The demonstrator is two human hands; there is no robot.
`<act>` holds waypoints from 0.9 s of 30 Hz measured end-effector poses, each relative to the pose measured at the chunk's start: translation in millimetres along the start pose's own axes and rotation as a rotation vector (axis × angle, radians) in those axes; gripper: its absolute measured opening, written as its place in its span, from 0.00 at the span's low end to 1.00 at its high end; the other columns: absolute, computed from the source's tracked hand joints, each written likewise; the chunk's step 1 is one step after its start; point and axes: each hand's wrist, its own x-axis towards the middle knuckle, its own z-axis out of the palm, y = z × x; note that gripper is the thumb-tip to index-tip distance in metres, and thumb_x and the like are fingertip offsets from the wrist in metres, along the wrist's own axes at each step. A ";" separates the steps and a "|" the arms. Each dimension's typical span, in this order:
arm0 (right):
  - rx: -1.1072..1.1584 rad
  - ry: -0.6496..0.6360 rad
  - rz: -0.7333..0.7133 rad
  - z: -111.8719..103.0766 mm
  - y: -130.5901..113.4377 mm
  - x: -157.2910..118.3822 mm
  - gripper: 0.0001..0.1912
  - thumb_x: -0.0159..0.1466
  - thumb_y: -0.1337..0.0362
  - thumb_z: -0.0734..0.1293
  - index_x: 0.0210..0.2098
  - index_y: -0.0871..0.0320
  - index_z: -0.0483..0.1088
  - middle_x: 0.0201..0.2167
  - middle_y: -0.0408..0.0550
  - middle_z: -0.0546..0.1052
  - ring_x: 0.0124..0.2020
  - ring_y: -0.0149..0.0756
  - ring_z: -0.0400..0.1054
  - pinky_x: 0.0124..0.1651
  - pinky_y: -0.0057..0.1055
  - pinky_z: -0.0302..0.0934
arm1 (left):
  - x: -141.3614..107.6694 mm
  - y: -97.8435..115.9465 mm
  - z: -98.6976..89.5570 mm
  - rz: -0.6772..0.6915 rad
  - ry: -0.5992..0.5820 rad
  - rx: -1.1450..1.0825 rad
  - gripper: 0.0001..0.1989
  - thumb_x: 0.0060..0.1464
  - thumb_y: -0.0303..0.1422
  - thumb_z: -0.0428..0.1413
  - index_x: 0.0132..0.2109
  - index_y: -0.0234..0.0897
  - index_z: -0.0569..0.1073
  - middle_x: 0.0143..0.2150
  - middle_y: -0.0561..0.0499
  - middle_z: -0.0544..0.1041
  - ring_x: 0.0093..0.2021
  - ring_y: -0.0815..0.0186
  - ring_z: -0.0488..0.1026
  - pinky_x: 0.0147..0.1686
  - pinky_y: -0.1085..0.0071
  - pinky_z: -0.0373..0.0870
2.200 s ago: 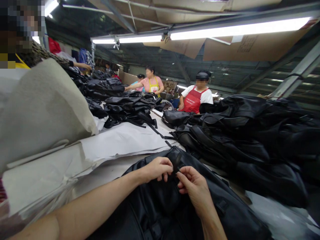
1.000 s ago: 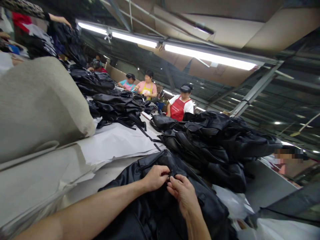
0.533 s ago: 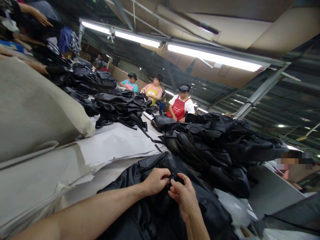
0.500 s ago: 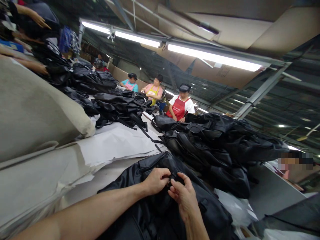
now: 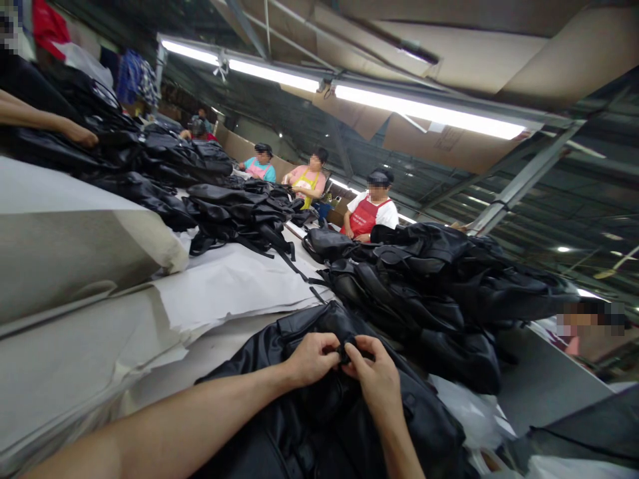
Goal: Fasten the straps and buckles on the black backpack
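A black leather-like bag (image 5: 319,426) with straps lies in front of me, its top rising to a peak beyond my fingers. My left hand (image 5: 312,360) pinches a small black piece (image 5: 343,352) at the upper part of the bag. From the other side, my right hand (image 5: 375,371) grips the same spot between thumb and fingers. Both hands almost meet there. Whether the piece is a strap end or a buckle is too small and dark to tell.
Black bags are heaped to the right (image 5: 399,286) and further back (image 5: 239,206). White sheets (image 5: 234,279) and a thick beige roll of material (image 5: 90,253) lie left. Clear plastic (image 5: 466,409) sits at right. Several co-workers stand beyond; a co-worker's hand (image 5: 80,132) touches bags at far left.
My right hand has closed in, its fingers now gripping the small black piece. My left hand stays nearly still. The co-worker in the red apron has shifted slightly right.
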 end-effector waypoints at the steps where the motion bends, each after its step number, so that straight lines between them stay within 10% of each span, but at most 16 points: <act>1: 0.021 -0.080 0.008 -4.9 -1.2 1.2 0.29 0.49 0.48 0.74 0.44 0.58 0.69 0.41 0.49 0.74 0.30 0.38 0.73 0.34 0.35 0.72 | -0.1 0.7 -0.3 -0.008 -0.009 -0.024 0.03 0.42 0.29 0.51 0.27 0.35 0.69 0.24 0.55 0.70 0.26 0.68 0.67 0.27 0.73 0.60; 16: -0.107 -0.119 0.065 -6.7 -16.8 19.0 0.41 0.49 0.47 0.71 0.57 0.62 0.61 0.26 0.39 0.70 0.23 0.37 0.70 0.22 0.30 0.66 | -0.6 2.4 -2.1 -0.062 -0.044 -0.134 0.04 0.40 0.32 0.52 0.24 0.37 0.66 0.21 0.56 0.69 0.24 0.69 0.66 0.26 0.73 0.60; 22: -0.279 -0.062 -0.080 -11.3 -17.9 33.6 0.20 0.52 0.48 0.65 0.35 0.58 0.70 0.20 0.42 0.68 0.20 0.38 0.65 0.23 0.34 0.61 | 3.6 2.7 2.7 -0.117 -0.034 -0.115 0.02 0.40 0.30 0.53 0.25 0.37 0.67 0.21 0.56 0.70 0.24 0.70 0.67 0.25 0.75 0.61; 27: -0.427 0.139 -0.272 -0.3 -27.6 34.9 0.11 0.57 0.57 0.59 0.27 0.57 0.67 0.27 0.52 0.71 0.34 0.46 0.67 0.46 0.48 0.61 | 0.5 14.7 -14.6 -0.260 -0.035 -0.056 0.02 0.43 0.29 0.54 0.28 0.36 0.69 0.20 0.57 0.73 0.15 0.74 0.59 0.16 0.77 0.52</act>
